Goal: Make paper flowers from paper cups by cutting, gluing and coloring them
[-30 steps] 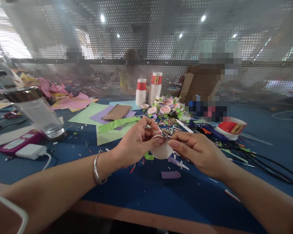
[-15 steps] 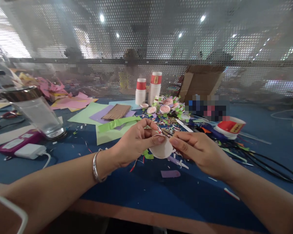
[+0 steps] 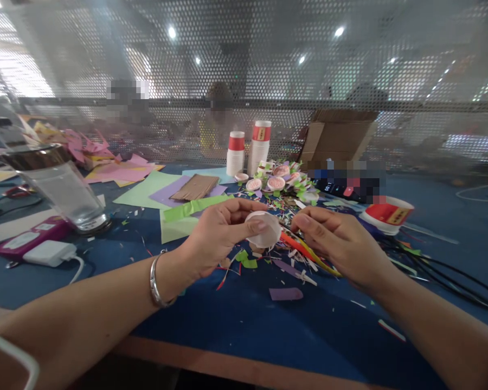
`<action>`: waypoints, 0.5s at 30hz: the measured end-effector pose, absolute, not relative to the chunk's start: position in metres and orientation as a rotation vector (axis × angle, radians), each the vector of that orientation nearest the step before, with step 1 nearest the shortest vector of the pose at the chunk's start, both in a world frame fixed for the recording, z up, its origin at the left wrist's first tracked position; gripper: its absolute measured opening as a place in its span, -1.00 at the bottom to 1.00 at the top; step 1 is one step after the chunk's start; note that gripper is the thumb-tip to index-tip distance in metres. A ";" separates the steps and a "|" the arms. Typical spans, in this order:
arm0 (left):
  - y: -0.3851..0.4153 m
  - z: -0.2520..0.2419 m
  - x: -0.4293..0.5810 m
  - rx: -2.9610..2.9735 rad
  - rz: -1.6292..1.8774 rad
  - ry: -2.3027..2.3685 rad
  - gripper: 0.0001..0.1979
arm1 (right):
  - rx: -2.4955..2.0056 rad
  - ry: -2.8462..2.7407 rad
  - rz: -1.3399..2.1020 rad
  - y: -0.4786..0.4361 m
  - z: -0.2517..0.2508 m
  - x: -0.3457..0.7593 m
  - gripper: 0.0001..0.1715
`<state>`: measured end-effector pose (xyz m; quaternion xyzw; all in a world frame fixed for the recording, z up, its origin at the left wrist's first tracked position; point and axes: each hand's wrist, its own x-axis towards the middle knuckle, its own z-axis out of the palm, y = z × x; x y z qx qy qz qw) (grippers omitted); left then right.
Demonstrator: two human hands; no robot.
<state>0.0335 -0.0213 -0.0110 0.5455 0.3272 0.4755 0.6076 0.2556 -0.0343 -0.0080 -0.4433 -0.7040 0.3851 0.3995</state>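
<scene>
My left hand (image 3: 223, 233) pinches a small round white paper disc (image 3: 265, 230) between thumb and fingers, its flat face toward me. Just right of it, my right hand (image 3: 329, 238) has its thumb and fingers closed together. A thin dark tip shows by those fingertips, too small and partly hidden to name. Below the right hand is an orange and yellow long object (image 3: 303, 249); whether the hand holds it, I cannot tell. Behind both hands lies a heap of round pieces with pink faces and green and purple paper tabs (image 3: 277, 183).
Paper cup stacks (image 3: 236, 153) stand at the back. A red and white cup (image 3: 388, 214) and black cable (image 3: 451, 276) are right. Coloured sheets (image 3: 146, 188), cardboard (image 3: 196, 187), a glass tumbler (image 3: 67, 189) and a white charger (image 3: 51, 252) are left. Scraps litter the blue table (image 3: 211, 330).
The disc has tilted up and shifted slightly away from me. My right hand has drawn back from its edge, opening a gap. The orange and yellow object has come into view.
</scene>
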 end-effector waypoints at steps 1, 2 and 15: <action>-0.021 -0.011 0.034 1.286 1.115 0.763 -0.65 | -1.111 -1.773 0.988 -0.036 -0.008 0.255 -0.48; -0.022 -0.012 0.035 1.316 1.129 0.767 -0.68 | -1.105 -1.767 1.009 -0.037 -0.008 0.255 -0.49; -0.032 -0.010 0.042 1.351 1.093 0.748 -0.81 | -1.088 -1.857 1.020 -0.042 -0.010 0.242 -0.69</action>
